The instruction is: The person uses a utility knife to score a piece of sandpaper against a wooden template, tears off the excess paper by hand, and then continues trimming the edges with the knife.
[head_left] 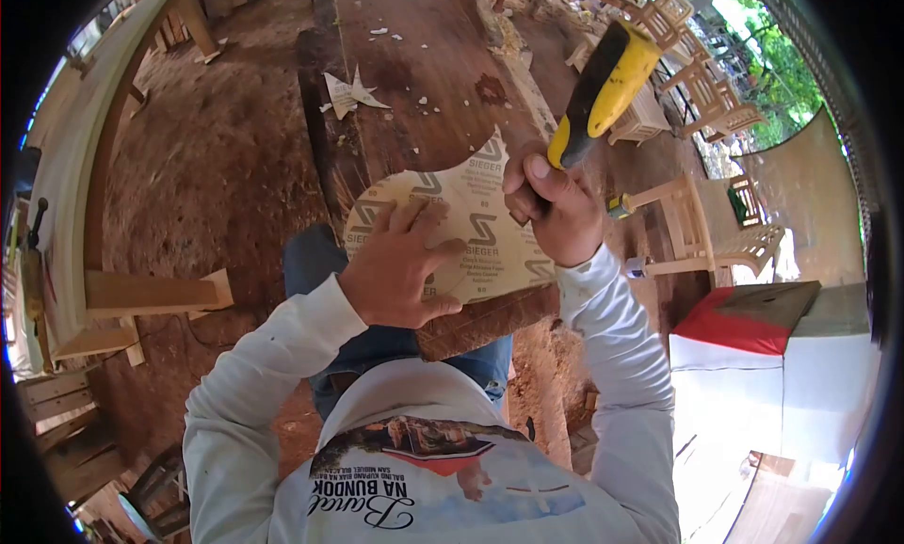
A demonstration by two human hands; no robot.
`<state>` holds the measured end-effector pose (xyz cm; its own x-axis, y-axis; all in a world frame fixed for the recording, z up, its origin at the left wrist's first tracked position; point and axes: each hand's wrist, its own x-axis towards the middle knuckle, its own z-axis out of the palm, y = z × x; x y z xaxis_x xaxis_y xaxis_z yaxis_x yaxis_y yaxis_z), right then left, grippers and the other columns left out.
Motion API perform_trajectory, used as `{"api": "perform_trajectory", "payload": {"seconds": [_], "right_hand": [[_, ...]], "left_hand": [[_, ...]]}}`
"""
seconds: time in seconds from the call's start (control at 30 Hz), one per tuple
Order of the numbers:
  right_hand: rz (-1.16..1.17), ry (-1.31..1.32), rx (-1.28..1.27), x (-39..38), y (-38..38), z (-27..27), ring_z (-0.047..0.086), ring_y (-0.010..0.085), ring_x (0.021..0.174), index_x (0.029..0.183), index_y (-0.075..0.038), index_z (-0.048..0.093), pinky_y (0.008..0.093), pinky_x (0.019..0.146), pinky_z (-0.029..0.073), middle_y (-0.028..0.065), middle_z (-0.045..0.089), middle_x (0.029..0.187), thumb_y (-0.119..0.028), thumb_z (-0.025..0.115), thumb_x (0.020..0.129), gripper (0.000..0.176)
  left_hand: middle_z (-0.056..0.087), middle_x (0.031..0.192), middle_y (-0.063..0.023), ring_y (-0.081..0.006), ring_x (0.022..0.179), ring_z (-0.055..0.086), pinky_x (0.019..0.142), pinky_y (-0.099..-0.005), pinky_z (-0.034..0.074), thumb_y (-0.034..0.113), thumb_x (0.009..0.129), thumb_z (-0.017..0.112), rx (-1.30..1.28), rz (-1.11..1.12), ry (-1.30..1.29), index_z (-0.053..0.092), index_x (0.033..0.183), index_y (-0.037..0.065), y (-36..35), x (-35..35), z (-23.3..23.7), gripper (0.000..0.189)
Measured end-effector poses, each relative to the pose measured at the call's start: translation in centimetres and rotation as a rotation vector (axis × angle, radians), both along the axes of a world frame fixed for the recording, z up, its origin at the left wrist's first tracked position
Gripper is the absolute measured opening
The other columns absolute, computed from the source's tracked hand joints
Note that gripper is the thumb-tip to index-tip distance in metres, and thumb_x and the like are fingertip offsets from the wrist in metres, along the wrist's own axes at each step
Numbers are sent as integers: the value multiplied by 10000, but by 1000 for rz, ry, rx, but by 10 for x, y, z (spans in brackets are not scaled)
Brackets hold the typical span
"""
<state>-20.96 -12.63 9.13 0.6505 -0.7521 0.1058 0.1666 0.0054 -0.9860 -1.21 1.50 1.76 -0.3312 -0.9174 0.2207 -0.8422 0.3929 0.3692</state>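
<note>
A sheet of printed sandpaper (485,262), its backing marked SIEGER, lies on the dark wooden bench (424,36), and its upper edge is cut in a curve. My left hand (405,266) rests flat on the sheet with its fingers spread. At the sheet's right edge, my right hand (563,205) is wrapped round a tool with a yellow and black handle (626,83). The handle points up and away, and the tool's lower end is mostly hidden by my fingers. Farther up the bench lies a star-shaped paper scrap (350,93).
Small paper bits are scattered along the bench. A long pale wooden frame (94,168) stands at the left. To the right are wooden chairs (692,224) and a red and white cover (730,323). Brown dirt ground (226,149) lies left of the bench.
</note>
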Motion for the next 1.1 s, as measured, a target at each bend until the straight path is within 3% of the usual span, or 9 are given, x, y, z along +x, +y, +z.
{"api": "perform_trajectory", "payload": {"seconds": [0.13, 0.23, 0.33, 0.37, 0.4, 0.5, 0.8, 0.9, 1.1], "right_hand": [[177, -31, 67, 23, -18, 13, 471, 63, 590, 1002, -21, 690, 247, 527, 317, 4, 620, 771, -230, 707, 1025, 211], [103, -8, 122, 49, -23, 2, 479, 67, 585, 1034, -20, 684, 245, 527, 324, 12, 641, 776, -202, 722, 1014, 186], [148, -21, 118, 61, -36, -31, 475, 77, 583, 943, -8, 714, 250, 530, 322, 28, 638, 749, -232, 672, 1026, 242], [174, -16, 111, 65, -41, -38, 477, 80, 584, 921, -7, 721, 252, 532, 324, 32, 639, 748, -237, 663, 1027, 260], [58, 60, 109, 74, -38, -40, 430, 125, 500, 831, 22, 721, 298, 494, 292, 44, 545, 610, -335, 667, 926, 372], [164, 31, 129, 71, -51, -53, 505, 105, 615, 871, -2, 727, 274, 562, 354, 46, 646, 754, -257, 622, 992, 301], [207, -46, 184, 73, -70, -75, 512, 112, 634, 875, -7, 734, 278, 562, 348, 55, 670, 782, -335, 650, 939, 344], [151, 22, 175, 67, -74, -87, 446, 146, 573, 942, 16, 724, 297, 564, 307, 57, 545, 645, -449, 650, 917, 471], [112, 16, 133, 61, -56, -85, 463, 140, 645, 957, -1, 709, 301, 585, 314, 40, 550, 708, -437, 633, 937, 443]], "left_hand": [[384, 1601, -253, -524, 1499, 322, 1188, -742, 235, 697, 827, 756, 26, -17, 10, 647, 1435, 178, -5, 1, -3, 806], [390, 1605, -259, -524, 1514, 317, 1213, -765, 179, 736, 831, 725, -34, -9, 15, 649, 1454, 194, -2, 5, -15, 829], [396, 1618, -248, -515, 1528, 321, 1226, -782, 132, 737, 884, 662, -50, -1, 28, 647, 1472, 213, -2, 4, -20, 787], [397, 1624, -240, -510, 1531, 323, 1226, -783, 131, 726, 901, 645, -50, 8, 26, 648, 1471, 217, -2, 4, -22, 765], [398, 1629, -233, -505, 1535, 326, 1227, -783, 130, 716, 918, 629, -49, 15, 23, 648, 1471, 221, -3, 3, -25, 743], [400, 1643, -207, -469, 1553, 312, 1240, -766, 136, 681, 931, 626, -33, 36, 22, 648, 1462, 227, -4, 3, -25, 699], [395, 1648, -211, -456, 1559, 322, 1264, -710, 151, 596, 883, 717, 86, 96, 123, 582, 1510, 148, -11, 2, -14, 783], [383, 1656, -222, -460, 1562, 313, 1264, -696, 163, 579, 866, 747, 101, 206, 118, 571, 1515, 128, -13, 10, -7, 810], [379, 1646, -250, -489, 1542, 317, 1256, -665, 205, 599, 856, 757, 44, 379, 72, 581, 1490, 103, -5, 1, -6, 824]]}}
